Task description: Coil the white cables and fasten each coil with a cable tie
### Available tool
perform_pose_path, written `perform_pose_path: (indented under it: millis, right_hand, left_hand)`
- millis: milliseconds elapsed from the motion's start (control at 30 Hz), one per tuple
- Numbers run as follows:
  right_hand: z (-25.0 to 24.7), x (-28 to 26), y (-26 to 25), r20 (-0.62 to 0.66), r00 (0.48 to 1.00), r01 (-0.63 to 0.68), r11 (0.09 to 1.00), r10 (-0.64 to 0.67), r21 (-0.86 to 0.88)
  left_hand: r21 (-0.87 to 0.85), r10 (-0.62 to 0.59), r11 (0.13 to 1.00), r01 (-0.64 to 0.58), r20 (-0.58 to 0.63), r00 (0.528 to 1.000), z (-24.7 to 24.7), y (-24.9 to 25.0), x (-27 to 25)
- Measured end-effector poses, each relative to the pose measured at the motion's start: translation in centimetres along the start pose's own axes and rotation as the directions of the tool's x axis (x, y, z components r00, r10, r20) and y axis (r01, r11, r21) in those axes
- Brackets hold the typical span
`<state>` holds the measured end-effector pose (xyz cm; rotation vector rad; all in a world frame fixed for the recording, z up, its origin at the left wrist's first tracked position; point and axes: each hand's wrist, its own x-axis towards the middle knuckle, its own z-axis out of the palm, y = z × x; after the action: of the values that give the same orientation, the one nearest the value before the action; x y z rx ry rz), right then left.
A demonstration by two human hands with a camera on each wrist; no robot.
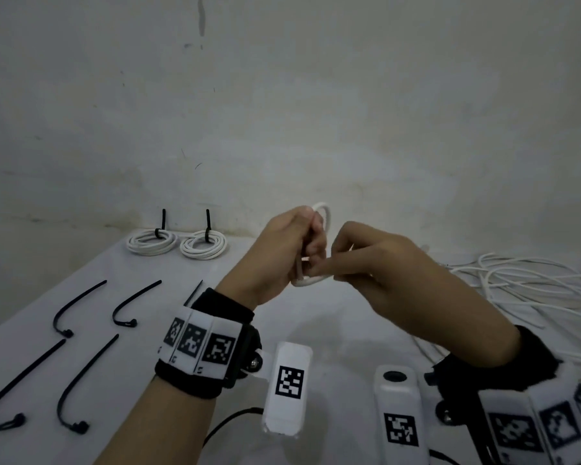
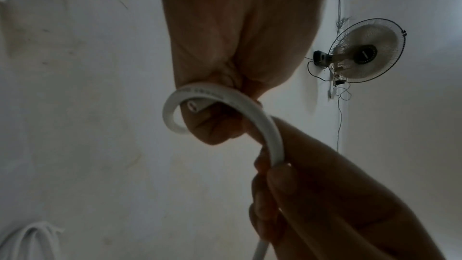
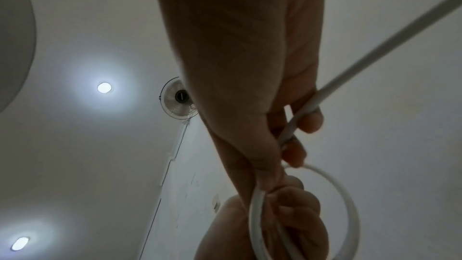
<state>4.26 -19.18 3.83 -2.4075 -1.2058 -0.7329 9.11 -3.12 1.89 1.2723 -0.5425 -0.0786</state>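
Observation:
Both hands are raised above the white table [image 1: 282,330] and work one white cable [image 1: 326,216]. My left hand [image 1: 292,246] grips a small loop of it, with the cut end showing in the left wrist view beside the loop [image 2: 225,102]. My right hand [image 1: 353,260] pinches the same cable just right of the loop; in the right wrist view the cable [image 3: 375,46] runs off through its fingers to the upper right. Two finished coils [image 1: 151,241] [image 1: 203,245], each bound with a black tie, lie at the table's back. Several loose black cable ties [image 1: 78,307] lie at the left.
A tangle of loose white cable [image 1: 524,286] lies on the table's right side. The wall [image 1: 282,95] stands right behind the table. A wall fan [image 2: 365,52] hangs high up. Camera units [image 1: 287,387] sit on both wrists.

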Motion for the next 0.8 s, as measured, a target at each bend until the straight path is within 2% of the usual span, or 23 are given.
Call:
perform_pose_path:
  millis: [67, 200, 300, 467, 600, 700, 800]
  right_hand:
    - [-0.4, 0.1, 0.1, -0.084, 0.996, -0.003, 0.998, 0.008, 0.060]
    - [-1.0, -0.3, 1.1, -0.296, 0.946, -0.105, 0.988, 0.135, 0.115]
    - [-0.6, -0.5, 2.3, -0.382, 0.902, -0.209, 0.978, 0.201, 0.020]
    - [1.1, -0.2, 2.7, -0.441, 0.865, -0.270, 0.963, 0.238, -0.010]
    - [1.0, -0.1, 2.6, -0.492, 0.842, -0.257, 0.966, 0.221, -0.006]
    - [0.9, 0.1, 2.4, -0.466, 0.853, -0.215, 0.972, 0.234, 0.094]
    - [0.1, -0.8, 4.3, -0.369, 0.883, -0.237, 0.955, 0.289, 0.179]
  left_hand:
    - [0.102, -0.012, 0.995, 0.007, 0.048, 0.999, 0.3, 0.0, -0.3]
    - [0.134, -0.049, 0.991, 0.025, 0.179, 0.983, 0.9, 0.4, -0.8]
    - [0.077, -0.068, 0.996, 0.051, 0.227, 0.972, 1.4, 0.1, -0.9]
    - [-0.194, -0.080, 0.971, 0.140, 0.287, 0.954, 1.4, -0.9, -0.5]
    - [-0.253, -0.127, 0.940, 0.227, 0.358, 0.925, 1.5, -0.8, -0.5]
    - [-0.258, -0.128, 0.943, 0.210, 0.303, 0.945, 1.8, -0.2, -0.6]
    - [-0.433, -0.057, 0.891, 0.136, 0.189, 0.980, 1.5, 0.8, -0.5]
